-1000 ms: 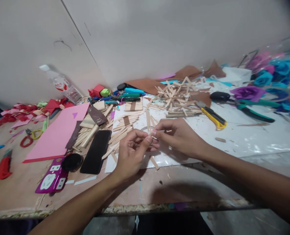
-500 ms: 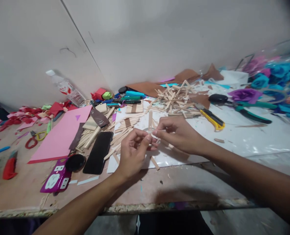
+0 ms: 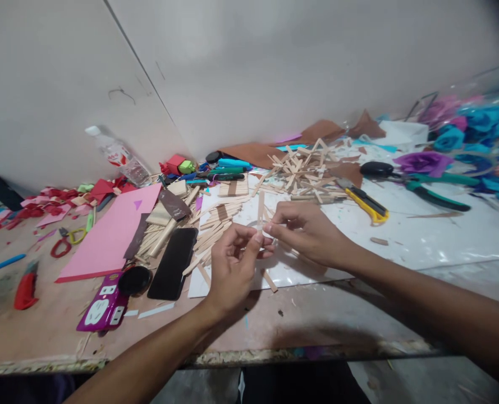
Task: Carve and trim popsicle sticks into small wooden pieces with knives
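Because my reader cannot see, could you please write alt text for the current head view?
A left hand pinches a wooden stick, with the right hand at its lower end, above a white sheet. Loose sticks, a black phone and a yellow cutter lie around.

Two bare forearms cross the near edge of the table point(image 3: 228, 359) and slant inward. The left forearm point(image 3: 148, 353) rises steeply to a nearly straight wrist; the right forearm point(image 3: 421, 300) lies flatter and reaches in from farther out. The left hand point(image 3: 233, 272) has its thumb pressed toward the forefinger in a pinch, with the remaining fingers curled below and their tips pointing at the other hand. The right hand point(image 3: 308, 235) turns its back upward, knuckles bent, thumb and forefinger drawn together. Both sets of fingertips sit close beside each other.
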`<action>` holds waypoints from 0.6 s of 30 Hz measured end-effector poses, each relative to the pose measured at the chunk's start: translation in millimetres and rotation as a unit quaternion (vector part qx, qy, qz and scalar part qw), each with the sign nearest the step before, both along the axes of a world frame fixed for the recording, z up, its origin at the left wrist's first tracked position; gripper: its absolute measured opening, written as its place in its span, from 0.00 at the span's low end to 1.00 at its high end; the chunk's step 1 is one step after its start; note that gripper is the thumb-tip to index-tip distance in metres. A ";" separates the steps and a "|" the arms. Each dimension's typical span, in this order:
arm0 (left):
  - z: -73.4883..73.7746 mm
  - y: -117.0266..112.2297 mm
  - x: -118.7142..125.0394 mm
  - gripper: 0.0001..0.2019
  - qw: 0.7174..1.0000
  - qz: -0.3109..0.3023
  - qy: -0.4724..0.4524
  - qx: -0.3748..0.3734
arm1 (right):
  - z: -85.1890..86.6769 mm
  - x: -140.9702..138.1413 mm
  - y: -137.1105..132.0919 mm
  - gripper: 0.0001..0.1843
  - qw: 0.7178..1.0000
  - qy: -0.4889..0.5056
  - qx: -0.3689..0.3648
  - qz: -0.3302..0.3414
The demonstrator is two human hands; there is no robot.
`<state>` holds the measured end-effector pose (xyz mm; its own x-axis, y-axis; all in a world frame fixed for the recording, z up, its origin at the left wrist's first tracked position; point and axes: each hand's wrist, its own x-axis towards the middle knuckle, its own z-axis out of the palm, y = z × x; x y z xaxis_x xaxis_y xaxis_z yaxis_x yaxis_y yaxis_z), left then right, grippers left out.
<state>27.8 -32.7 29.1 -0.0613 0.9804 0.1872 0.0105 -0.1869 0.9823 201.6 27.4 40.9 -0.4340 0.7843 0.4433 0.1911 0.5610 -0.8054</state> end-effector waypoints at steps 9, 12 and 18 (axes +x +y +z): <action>0.9 -3.2 3.7 0.10 1.000 -0.003 0.013 -0.006 | -6.9 14.9 23.8 0.15 0.993 0.017 -0.114 -0.004; -1.2 -2.2 2.9 0.10 1.000 0.000 0.005 -0.015 | -6.3 14.3 25.0 0.11 0.992 0.078 -0.100 0.025; -5.1 2.6 1.5 0.11 0.993 -0.065 -0.083 -0.049 | -4.1 5.4 10.7 0.11 0.982 0.102 -0.078 0.140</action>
